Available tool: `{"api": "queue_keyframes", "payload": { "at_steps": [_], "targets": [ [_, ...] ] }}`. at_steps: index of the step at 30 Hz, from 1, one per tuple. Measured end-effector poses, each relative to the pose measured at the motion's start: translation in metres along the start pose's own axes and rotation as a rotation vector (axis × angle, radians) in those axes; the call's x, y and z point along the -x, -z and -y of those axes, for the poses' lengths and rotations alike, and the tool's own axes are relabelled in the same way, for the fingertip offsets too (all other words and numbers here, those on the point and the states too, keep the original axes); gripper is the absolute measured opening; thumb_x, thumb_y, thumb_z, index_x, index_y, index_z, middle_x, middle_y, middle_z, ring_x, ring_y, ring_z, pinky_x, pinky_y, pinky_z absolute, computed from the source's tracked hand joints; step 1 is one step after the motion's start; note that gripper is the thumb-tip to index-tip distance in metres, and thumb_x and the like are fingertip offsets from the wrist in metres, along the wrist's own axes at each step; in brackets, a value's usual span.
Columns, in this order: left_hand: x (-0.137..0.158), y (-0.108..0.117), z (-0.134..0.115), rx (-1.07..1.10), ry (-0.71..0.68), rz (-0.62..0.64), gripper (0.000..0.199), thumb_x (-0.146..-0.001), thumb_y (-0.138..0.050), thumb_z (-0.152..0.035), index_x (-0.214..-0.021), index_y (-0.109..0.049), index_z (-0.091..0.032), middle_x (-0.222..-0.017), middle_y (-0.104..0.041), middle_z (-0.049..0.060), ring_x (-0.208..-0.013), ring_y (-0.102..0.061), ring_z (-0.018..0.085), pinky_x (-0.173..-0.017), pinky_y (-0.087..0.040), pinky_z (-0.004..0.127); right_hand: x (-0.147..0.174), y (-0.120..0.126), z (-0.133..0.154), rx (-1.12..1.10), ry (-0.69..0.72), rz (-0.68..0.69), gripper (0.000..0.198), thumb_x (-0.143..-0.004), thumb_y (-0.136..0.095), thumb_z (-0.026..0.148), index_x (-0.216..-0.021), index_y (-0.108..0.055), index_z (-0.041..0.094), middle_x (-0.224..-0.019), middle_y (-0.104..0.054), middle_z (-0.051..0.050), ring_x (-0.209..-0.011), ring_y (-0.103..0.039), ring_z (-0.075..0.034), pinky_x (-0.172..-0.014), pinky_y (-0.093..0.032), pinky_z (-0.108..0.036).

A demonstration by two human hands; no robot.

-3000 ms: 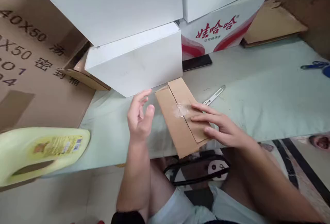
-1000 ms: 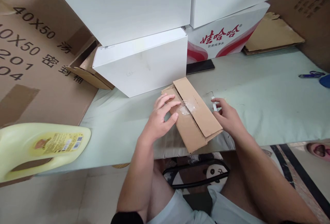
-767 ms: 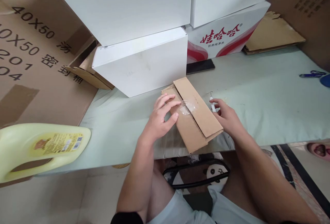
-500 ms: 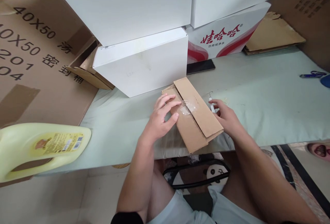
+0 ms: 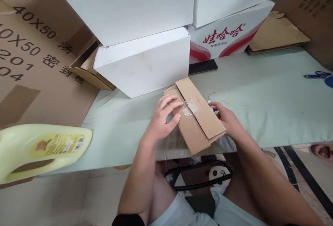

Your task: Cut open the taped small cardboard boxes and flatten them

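A small brown cardboard box lies at a slant near the table's front edge, clear tape across its middle seam. My left hand rests on the box's left side, fingers spread and pressing on the cardboard. Just beyond the box's right edge, my right hand is closed around a slim white tool. Only the tool's tip shows past my fingers, so its kind cannot be made out. A thin dark squiggle lies by that tip.
White boxes are stacked behind, with a black phone at their foot. A yellow jug lies at left beside a large carton. Flattened cardboard and blue scissors are at right on the cloth-covered table.
My right hand has shifted slightly left and closer to the box with the white tool, and less of the tool now shows. My left hand and the box stay in place.
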State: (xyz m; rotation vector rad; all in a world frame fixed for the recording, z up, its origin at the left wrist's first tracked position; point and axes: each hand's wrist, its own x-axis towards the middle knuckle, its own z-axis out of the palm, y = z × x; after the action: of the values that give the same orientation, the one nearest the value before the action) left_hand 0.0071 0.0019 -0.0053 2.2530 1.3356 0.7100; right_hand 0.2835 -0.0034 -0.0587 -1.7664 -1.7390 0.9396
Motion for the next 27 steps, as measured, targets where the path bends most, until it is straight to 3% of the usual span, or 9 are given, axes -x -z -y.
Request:
{"api": "queue_keyframes", "payload": {
  "at_steps": [14, 27],
  "targets": [
    [0.0009, -0.0005, 0.0004, 0.05, -0.011, -0.005, 0.034, -0.103, -0.051, -0.036, -0.132, -0.065, -0.026, -0.153, -0.055, 0.009, -0.156, -0.037, 0.031, -0.129, -0.035, 0.057, -0.0013, -0.001, -0.0037, -0.02, 0.001, 0.072, 0.057, -0.081, -0.062, 0.038, -0.135, -0.06, 0.02, -0.12, -0.075, -0.013, -0.079, -0.072, -0.024, -0.077, -0.051, -0.037],
    [0.0015, -0.0004, 0.0, 0.052, -0.008, -0.019, 0.034, -0.103, -0.052, -0.036, -0.131, -0.066, -0.025, -0.153, -0.055, 0.01, -0.156, -0.037, 0.032, -0.129, -0.035, 0.058, -0.0006, -0.0029, -0.0087, -0.034, 0.085, 0.034, 0.051, -0.083, -0.063, 0.038, -0.132, -0.063, 0.023, -0.112, -0.077, -0.01, -0.072, -0.068, -0.021, -0.069, -0.052, -0.033]
  ]
}}
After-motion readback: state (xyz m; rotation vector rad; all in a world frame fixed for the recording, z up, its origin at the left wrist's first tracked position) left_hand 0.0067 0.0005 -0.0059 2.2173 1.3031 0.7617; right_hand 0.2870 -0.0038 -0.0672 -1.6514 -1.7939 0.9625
